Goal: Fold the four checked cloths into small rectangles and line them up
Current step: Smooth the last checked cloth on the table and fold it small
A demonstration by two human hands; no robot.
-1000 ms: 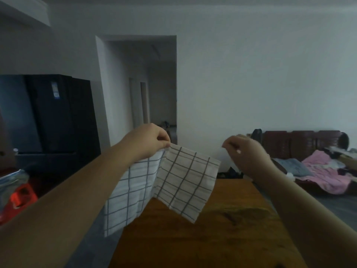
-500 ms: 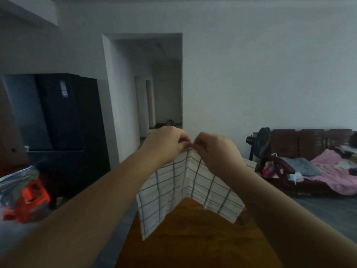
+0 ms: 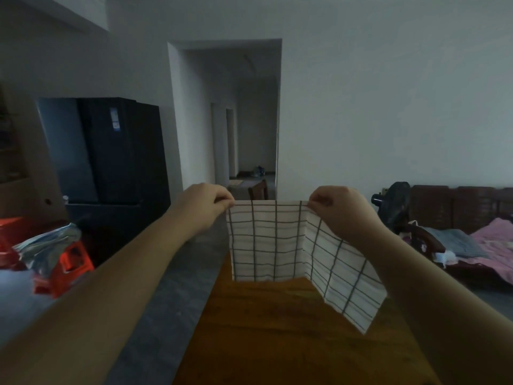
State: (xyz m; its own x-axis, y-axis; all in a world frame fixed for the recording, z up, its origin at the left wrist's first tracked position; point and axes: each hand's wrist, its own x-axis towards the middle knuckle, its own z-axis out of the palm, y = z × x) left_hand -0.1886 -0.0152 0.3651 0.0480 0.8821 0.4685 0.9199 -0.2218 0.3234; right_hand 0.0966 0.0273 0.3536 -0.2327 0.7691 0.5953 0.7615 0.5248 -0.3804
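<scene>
A white cloth with a dark checked grid [image 3: 266, 243] hangs in the air above the far end of the wooden table [image 3: 277, 334]. My left hand [image 3: 204, 205] pinches its top left corner. My right hand [image 3: 337, 208] pinches the top edge further right, where the cloth bends; a second panel of it hangs down toward me under my right wrist. The top edge is stretched straight between the two hands. No other checked cloth is in view.
A black fridge [image 3: 111, 162] stands at the left, with a red stool [image 3: 70, 266] carrying a shiny bag before it. An open doorway [image 3: 249, 129] lies straight ahead. At the right are a dark fan [image 3: 395, 207] and a sofa with pink bedding [image 3: 491, 245].
My right hand came across to the left hand, took hold of the cloth's top edge, and the two hands then drew apart, spreading the cloth flat between them.
</scene>
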